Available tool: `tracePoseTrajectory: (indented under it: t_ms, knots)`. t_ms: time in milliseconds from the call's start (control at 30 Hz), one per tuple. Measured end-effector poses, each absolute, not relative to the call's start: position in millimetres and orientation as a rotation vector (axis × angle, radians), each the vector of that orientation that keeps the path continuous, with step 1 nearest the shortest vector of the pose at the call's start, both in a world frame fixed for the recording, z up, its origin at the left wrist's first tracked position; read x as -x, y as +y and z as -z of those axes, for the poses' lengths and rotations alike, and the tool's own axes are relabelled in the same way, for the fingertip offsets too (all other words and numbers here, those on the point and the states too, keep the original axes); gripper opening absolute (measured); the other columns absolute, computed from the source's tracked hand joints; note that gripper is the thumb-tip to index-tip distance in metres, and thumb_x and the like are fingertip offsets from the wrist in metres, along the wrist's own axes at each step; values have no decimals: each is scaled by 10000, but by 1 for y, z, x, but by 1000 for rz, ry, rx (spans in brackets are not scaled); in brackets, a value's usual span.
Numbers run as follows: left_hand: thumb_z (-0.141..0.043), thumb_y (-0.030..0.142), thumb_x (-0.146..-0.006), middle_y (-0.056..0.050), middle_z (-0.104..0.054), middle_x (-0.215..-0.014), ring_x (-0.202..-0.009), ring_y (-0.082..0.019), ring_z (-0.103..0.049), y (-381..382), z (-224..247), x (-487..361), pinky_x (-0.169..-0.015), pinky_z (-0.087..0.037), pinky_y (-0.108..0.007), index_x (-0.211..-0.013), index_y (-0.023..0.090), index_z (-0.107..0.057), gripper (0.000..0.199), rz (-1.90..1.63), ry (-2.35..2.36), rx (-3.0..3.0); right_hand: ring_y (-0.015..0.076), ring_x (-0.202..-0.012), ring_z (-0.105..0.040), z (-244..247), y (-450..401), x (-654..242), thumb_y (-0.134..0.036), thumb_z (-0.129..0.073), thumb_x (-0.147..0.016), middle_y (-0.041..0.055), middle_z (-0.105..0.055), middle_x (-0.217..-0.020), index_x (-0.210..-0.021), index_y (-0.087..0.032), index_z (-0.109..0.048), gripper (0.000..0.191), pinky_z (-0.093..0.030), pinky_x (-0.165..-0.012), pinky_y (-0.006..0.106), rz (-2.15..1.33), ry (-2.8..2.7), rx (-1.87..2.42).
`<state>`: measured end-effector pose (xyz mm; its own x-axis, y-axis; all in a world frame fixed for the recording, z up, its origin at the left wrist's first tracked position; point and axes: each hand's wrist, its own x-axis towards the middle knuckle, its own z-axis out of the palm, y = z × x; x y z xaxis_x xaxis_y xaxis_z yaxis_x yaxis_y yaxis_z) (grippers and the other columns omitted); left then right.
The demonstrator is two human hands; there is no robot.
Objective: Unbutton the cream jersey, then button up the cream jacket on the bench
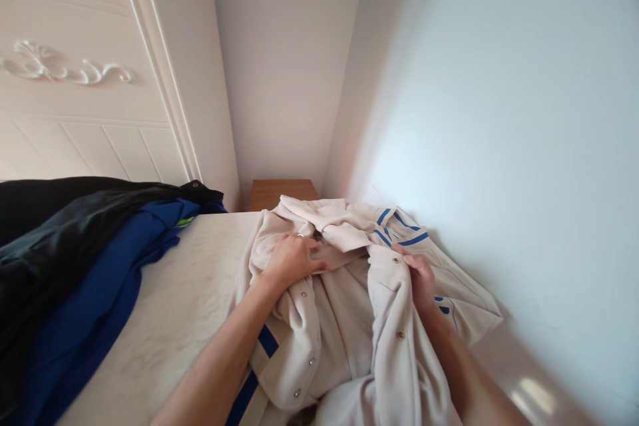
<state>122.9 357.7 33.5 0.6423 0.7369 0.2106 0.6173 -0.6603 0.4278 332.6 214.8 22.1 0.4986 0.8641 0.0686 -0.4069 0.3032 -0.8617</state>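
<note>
A beige snap-front jacket [344, 319] with blue stripes lies spread over the light bed-like surface, its front parted. My left hand [292, 258] rests on its upper left part near the collar [344, 229]. Thumb and index finger are apart there; the other fingertips are hidden. A ring shows on one finger. At the upper right front edge, my right hand [422, 276] grips the cloth beside a metal snap [397, 259]. More snaps run down both front edges. One striped part of the jacket [449, 266] reaches out to the right, against the wall.
Black clothing [54, 259] and a blue garment [94, 306] lie piled on the left of the pale surface [200, 266]. A white panelled door [80, 80] stands behind them. A brown wooden piece [282, 193] sits in the far corner. The wall [509, 133] is close on the right.
</note>
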Motion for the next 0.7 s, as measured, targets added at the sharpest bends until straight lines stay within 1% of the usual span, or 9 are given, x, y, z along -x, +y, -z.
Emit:
tracePoseTrajectory:
  t_ms: [100, 167, 267, 367, 467, 533, 600, 667, 700]
  knots:
    - [-702, 352, -820, -87, -784, -883, -920, -290, -693, 360, -36, -119, -810, -430, -351, -840, 238, -806, 156, -549, 1144, -2530, 158, -561, -483, -20, 200, -341, -359, -627, -622, -31, -523, -548, -571, -227, -529, 173, -484, -671, 328, -619, -531, 981]
    - [-627, 276, -854, -104, -777, -850, -880, -286, -693, 362, -36, -116, -785, -415, -354, -773, 215, -790, 192, -622, 1211, -2486, 184, -624, -551, -17, 188, -349, -345, -641, -604, -28, -571, -570, -585, -231, -563, 139, -493, -737, 347, -410, -497, 1028]
    - [-555, 294, -885, -121, -764, -846, -846, -293, -680, 367, -36, -112, -699, -379, -345, -809, 196, -772, 249, -786, 1389, -2316, 203, -698, -587, -12, 170, -358, -327, -680, -537, -34, -586, -578, -578, -235, -569, 150, -487, -776, 341, -223, -398, 1077]
    - [-505, 362, -908, -90, -744, -804, -796, -266, -661, 374, -35, -107, -649, -354, -318, -823, 206, -747, 299, -969, 1507, -2076, 186, -682, -558, -8, 156, -355, -344, -702, -580, -40, -564, -581, -609, -227, -564, 183, -488, -773, 321, -358, -345, 1126]
    - [-500, 412, -897, -45, -710, -725, -736, -222, -639, 380, -32, -103, -652, -378, -295, -762, 210, -718, 326, -1113, 1471, -1879, 168, -657, -518, -5, 147, -342, -375, -779, -576, -40, -551, -617, -637, -219, -540, 292, -476, -666, 290, -591, -320, 1164]
    - [-526, 432, -869, -30, -685, -673, -707, -213, -625, 383, -29, -101, -657, -393, -293, -728, 207, -709, 323, -1177, 1409, -1785, 143, -602, -453, -4, 144, -332, -410, -836, -559, -41, -504, -603, -623, -211, -513, 385, -420, -565, 263, -699, -363, 1206]
    - [-566, 446, -828, -26, -678, -658, -706, -215, -620, 386, -25, -101, -671, -407, -299, -727, 201, -715, 304, -1238, 1359, -1697, 113, -538, -350, -5, 140, -324, -471, -855, -581, -46, -412, -557, -587, -203, -469, 470, -322, -490, 244, -800, -474, 1272]
    - [-590, 455, -793, -26, -682, -670, -723, -219, -624, 391, -19, -101, -690, -426, -304, -740, 192, -718, 297, -1312, 1334, -1586, 93, -506, -278, -7, 134, -320, -527, -859, -582, -50, -346, -526, -553, -200, -427, 543, -251, -465, 235, -874, -557, 1320]
    - [-590, 462, -782, -26, -679, -671, -724, -219, -624, 394, -15, -101, -692, -436, -306, -740, 186, -713, 305, -1352, 1332, -1514, 91, -500, -280, -8, 130, -319, -547, -867, -556, -48, -349, -520, -548, -199, -435, 555, -251, -463, 233, -881, -560, 1323]
